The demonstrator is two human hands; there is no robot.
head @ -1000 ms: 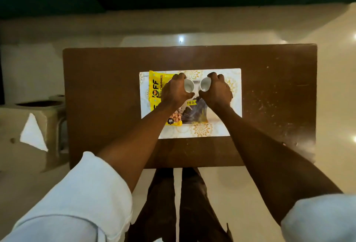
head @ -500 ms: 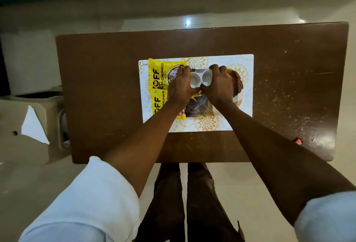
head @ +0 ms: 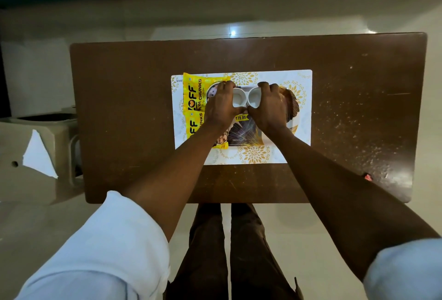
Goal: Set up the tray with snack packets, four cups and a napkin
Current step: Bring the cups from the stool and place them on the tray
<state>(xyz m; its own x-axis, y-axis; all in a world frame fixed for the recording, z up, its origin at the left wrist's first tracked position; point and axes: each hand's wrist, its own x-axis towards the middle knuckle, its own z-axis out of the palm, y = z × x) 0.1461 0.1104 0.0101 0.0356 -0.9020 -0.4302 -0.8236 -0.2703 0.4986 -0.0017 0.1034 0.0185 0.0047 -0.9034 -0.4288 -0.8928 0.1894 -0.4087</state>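
My left hand (head: pixel 221 105) gripped the left cup (head: pixel 239 100), my right hand (head: pixel 271 107) the right cup (head: pixel 254 99), side by side over the packets (head: pixel 194 99) on the tray (head: pixel 252 155). They seemed light, stiff and slick, best held by the walls.

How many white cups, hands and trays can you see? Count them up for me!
White cups showing: 2 (left cup, right cup)
Hands: 2 (left hand, right hand), each holding one cup
Tray: 1
Total: 5
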